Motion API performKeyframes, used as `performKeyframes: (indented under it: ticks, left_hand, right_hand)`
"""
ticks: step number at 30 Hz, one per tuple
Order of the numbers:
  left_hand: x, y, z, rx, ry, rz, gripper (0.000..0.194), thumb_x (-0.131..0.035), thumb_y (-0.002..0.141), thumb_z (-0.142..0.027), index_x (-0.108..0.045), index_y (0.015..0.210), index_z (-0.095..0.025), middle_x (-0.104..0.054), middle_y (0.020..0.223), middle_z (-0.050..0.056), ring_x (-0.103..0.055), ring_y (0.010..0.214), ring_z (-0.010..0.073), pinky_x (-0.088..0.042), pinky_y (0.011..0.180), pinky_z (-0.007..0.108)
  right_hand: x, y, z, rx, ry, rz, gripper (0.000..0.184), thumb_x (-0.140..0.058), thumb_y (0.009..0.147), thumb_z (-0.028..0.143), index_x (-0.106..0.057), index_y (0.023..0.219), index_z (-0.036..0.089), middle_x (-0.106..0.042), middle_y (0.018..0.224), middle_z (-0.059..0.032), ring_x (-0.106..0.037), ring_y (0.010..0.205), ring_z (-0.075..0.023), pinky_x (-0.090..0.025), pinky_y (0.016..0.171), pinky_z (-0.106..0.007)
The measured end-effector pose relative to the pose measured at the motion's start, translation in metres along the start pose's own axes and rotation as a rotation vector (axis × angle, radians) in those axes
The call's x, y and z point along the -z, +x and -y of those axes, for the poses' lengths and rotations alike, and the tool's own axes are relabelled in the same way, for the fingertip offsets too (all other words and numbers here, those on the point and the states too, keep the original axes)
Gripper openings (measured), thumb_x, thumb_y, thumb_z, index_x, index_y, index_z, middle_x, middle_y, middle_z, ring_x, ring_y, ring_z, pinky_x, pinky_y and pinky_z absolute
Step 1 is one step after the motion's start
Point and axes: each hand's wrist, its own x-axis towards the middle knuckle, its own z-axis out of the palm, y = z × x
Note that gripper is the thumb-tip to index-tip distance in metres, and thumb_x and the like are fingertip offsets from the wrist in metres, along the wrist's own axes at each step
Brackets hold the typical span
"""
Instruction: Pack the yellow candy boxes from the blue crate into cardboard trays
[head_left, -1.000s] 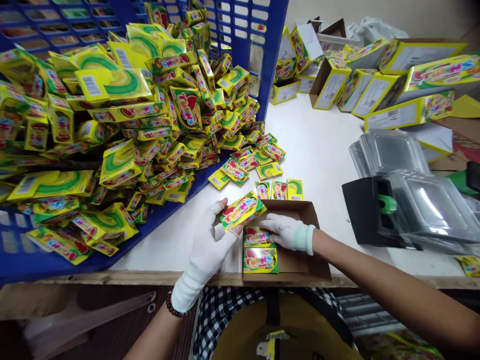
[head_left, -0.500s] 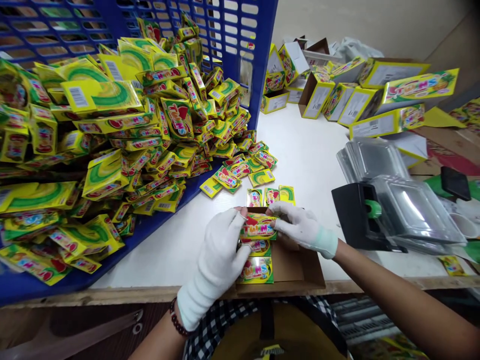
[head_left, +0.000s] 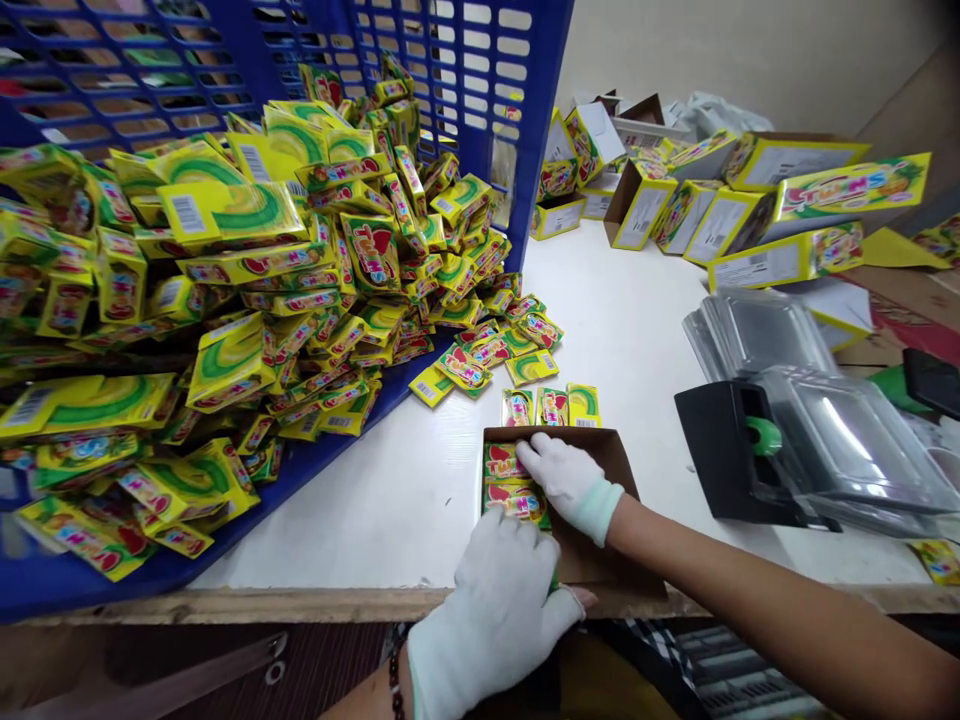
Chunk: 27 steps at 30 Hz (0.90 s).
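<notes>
White tabletop (head_left: 615, 320) backed by a pale wall (head_left: 750, 60); blue basket (head_left: 546, 90) at left. At the brown carton (head_left: 616, 462), I can't tell the left hand's (head_left: 502, 600) or right hand's (head_left: 566, 480) grip; the Twins pack (head_left: 499, 461), between both earlier, lies in the carton's far-left corner.

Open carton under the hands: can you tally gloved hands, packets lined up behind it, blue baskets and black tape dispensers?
Gloved hands, left hand and right hand: 2
Packets lined up behind the open carton: 3
Blue basket: 1
Black tape dispenser: 1
Total: 7
</notes>
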Motion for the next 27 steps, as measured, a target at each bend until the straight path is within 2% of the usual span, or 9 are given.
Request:
performKeyframes:
  ticks: [3,6,9,12,15,19,23,25,27]
  left_hand:
    - [0.018,0.017,0.039,0.08,-0.174,-0.233,0.027,-0.044,0.095,-0.036,-0.064,0.085,-0.02,-0.066,0.082,0.006,-0.062,0.08,0.0211,-0.05,0.078,0.036]
    - [0.029,0.052,0.101,0.344,-0.091,-0.474,0.021,-0.049,0.089,-0.028,-0.063,0.102,-0.018,-0.065,0.107,0.012,-0.06,0.104,0.0253,-0.046,0.095,0.038]
    - [0.028,0.085,0.157,0.625,-0.163,-0.468,0.058,-0.07,0.07,-0.027,-0.057,0.125,-0.017,-0.052,0.136,0.017,-0.044,0.13,0.0387,-0.03,0.112,0.052]
    - [0.024,0.091,0.184,0.744,-0.377,-0.472,0.069,-0.074,0.06,-0.024,-0.056,0.127,-0.017,-0.056,0.133,0.018,-0.04,0.134,0.0433,-0.022,0.115,0.059]
    - [0.025,0.068,0.179,0.752,-0.527,-0.525,0.063,-0.068,0.071,-0.039,-0.054,0.128,-0.017,-0.062,0.126,0.017,-0.05,0.128,0.0375,-0.035,0.11,0.054]
    - [0.032,0.034,0.128,0.656,-0.874,-0.487,0.062,-0.034,0.09,-0.063,-0.056,0.125,-0.017,-0.069,0.114,0.015,-0.068,0.098,0.0264,-0.057,0.083,0.043]
    - [0.037,0.023,0.064,0.424,-1.322,-0.174,0.055,-0.036,0.095,-0.058,-0.061,0.124,-0.02,-0.071,0.111,0.011,-0.069,0.096,0.0248,-0.057,0.083,0.042]
    - [0.04,0.021,0.049,0.346,-1.224,-0.104,0.049,-0.04,0.096,-0.055,-0.067,0.117,-0.02,-0.072,0.112,0.008,-0.067,0.101,0.0246,-0.055,0.09,0.04]
    - [0.043,0.02,0.054,0.327,-0.95,-0.193,0.044,-0.046,0.095,-0.053,-0.07,0.11,-0.02,-0.072,0.113,0.006,-0.065,0.104,0.0242,-0.052,0.097,0.038]
  right_hand:
    - [-0.007,0.002,0.006,0.032,-0.012,0.018,0.046,-0.03,0.1,0.018,-0.043,0.144,0.016,-0.057,0.118,-0.0176,-0.065,0.093,-0.0301,-0.057,0.066,-0.039]
    - [-0.016,0.005,0.012,0.012,-0.004,0.027,0.045,-0.031,0.098,0.015,-0.048,0.139,0.016,-0.052,0.128,-0.0197,-0.065,0.094,-0.0303,-0.057,0.064,-0.039]
    - [-0.018,0.005,0.012,0.01,0.024,0.025,0.045,-0.034,0.097,0.014,-0.049,0.138,0.018,-0.049,0.135,-0.0202,-0.064,0.096,-0.0306,-0.056,0.064,-0.039]
    - [-0.018,0.0,-0.001,0.086,0.113,-0.036,0.04,-0.039,0.096,0.016,-0.056,0.132,0.021,-0.054,0.128,-0.0169,-0.063,0.097,-0.0299,-0.056,0.07,-0.04]
    - [-0.019,-0.007,-0.016,0.175,0.398,-0.23,0.03,-0.044,0.096,0.02,-0.065,0.117,0.02,-0.061,0.115,-0.0126,-0.063,0.096,-0.0246,-0.054,0.08,-0.037]
    - [-0.006,-0.013,-0.018,0.175,0.92,-0.472,0.025,-0.049,0.095,0.027,-0.066,0.11,0.018,-0.067,0.106,-0.0091,-0.063,0.099,-0.0207,-0.051,0.092,-0.035]
    - [0.023,-0.019,-0.022,0.239,1.309,-0.323,0.035,-0.054,0.093,0.044,-0.061,0.112,0.015,-0.069,0.096,-0.0066,-0.064,0.086,-0.0188,-0.054,0.08,-0.034]
    - [0.036,-0.029,-0.039,0.309,1.332,-0.264,0.034,-0.055,0.092,0.046,-0.061,0.104,0.014,-0.068,0.091,-0.0055,-0.062,0.082,-0.0175,-0.053,0.077,-0.032]
    - [0.047,-0.042,-0.059,0.372,1.185,-0.16,0.028,-0.058,0.09,0.042,-0.062,0.097,0.015,-0.067,0.089,-0.0034,-0.061,0.081,-0.0162,-0.052,0.076,-0.03]
